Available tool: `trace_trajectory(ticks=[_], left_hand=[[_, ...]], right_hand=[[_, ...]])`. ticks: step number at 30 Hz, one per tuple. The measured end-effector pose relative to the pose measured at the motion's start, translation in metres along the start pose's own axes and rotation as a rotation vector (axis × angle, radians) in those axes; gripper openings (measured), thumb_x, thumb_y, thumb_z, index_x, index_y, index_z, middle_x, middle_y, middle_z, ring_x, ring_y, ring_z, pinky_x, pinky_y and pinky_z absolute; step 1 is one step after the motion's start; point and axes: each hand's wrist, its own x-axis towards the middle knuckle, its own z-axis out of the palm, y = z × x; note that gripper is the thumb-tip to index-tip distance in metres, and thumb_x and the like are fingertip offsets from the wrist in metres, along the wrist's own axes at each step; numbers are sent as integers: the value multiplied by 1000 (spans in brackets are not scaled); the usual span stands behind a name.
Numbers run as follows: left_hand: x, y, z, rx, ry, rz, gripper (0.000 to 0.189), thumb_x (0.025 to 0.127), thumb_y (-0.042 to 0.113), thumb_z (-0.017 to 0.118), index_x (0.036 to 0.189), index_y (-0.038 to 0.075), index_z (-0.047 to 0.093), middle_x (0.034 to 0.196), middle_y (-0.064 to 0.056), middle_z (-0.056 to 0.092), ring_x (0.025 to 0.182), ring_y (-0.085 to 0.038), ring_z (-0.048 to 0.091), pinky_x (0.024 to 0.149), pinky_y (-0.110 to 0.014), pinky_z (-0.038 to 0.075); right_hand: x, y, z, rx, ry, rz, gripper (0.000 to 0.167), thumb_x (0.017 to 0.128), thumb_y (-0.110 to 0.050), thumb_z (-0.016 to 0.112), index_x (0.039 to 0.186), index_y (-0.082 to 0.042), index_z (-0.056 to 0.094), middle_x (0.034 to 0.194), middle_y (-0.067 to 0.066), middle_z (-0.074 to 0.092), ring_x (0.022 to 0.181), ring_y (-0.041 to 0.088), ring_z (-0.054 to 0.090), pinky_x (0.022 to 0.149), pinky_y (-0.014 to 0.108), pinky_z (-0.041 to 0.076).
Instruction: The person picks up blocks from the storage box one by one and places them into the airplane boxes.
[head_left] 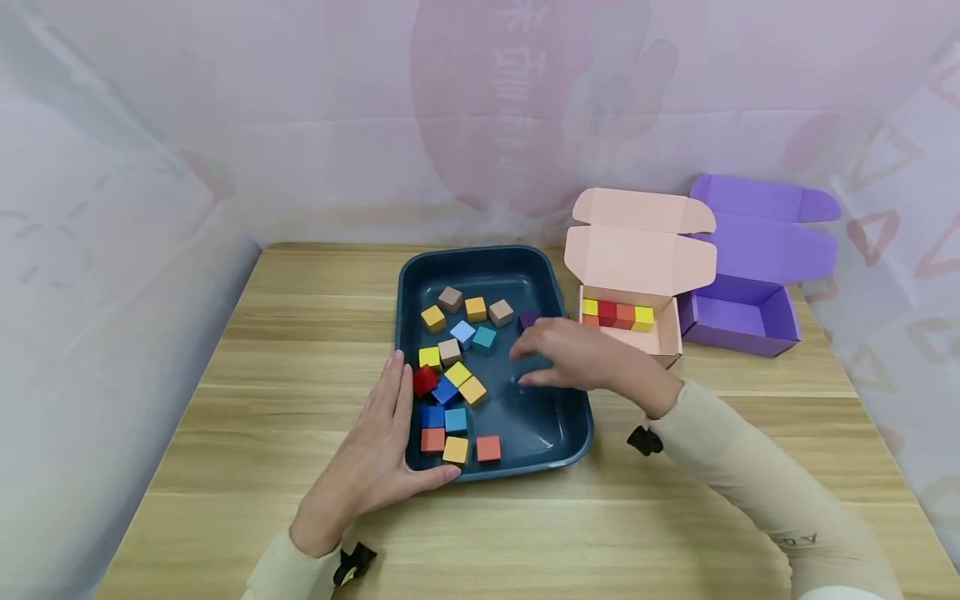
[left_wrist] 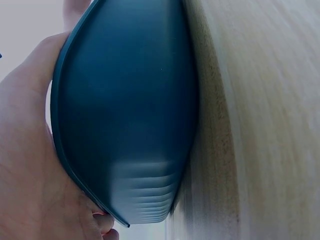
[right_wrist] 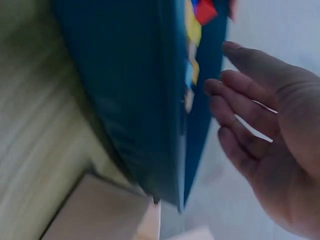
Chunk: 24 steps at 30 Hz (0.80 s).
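A dark blue tray [head_left: 525, 433] lies on the table with several coloured cubes scattered in it, mostly toward its left side. Along the tray's left rim rests my left hand [head_left: 375, 450], its fingers straight and its thumb at the near left corner. Over the tray's right side hovers my right hand [head_left: 577, 354], fingers loosely bent and nothing between them. Close by its fingertips sits a dark purple cube [head_left: 528, 320], partly covered by the hand. In the right wrist view the fingers [right_wrist: 245, 112] are spread above the tray's rim [right_wrist: 172, 100].
Right of the tray stands an open pink box [head_left: 645, 340] holding a row of yellow, red and orange cubes. Next to it is an open purple box [head_left: 738, 317] with its lid raised. The wooden table [head_left: 300, 333] meets a cloth backdrop behind.
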Motion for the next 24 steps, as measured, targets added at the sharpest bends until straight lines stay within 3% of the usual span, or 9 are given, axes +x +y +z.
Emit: trace_trajectory(ticks=[7, 13, 24], left_hand=[[-1, 2, -2, -8, 2, 17, 141, 76, 89, 66, 170, 9, -2, 180, -9, -10, 167, -35, 1, 129, -64, 27], [0, 2, -2, -12, -1, 14, 141, 75, 90, 65, 170, 14, -7, 180, -9, -9, 167, -35, 2, 128, -63, 28], [-1, 4, -4, -4, -7, 10, 141, 76, 91, 63, 170, 9, -1, 180, -10, -10, 167, -36, 2, 129, -63, 26]], right_hand=[[29, -20, 9, -8, -110, -111, 45, 97, -30, 78, 136, -9, 71, 134, 6, 75, 126, 24, 66, 110, 41, 57], [47, -21, 19, -35, -164, -147, 39, 99, -27, 77, 133, -10, 73, 132, 6, 75, 125, 22, 67, 113, 40, 55], [63, -21, 29, -35, -232, -82, 39, 98, -29, 78, 132, -11, 72, 122, 5, 74, 109, 18, 63, 106, 32, 58]])
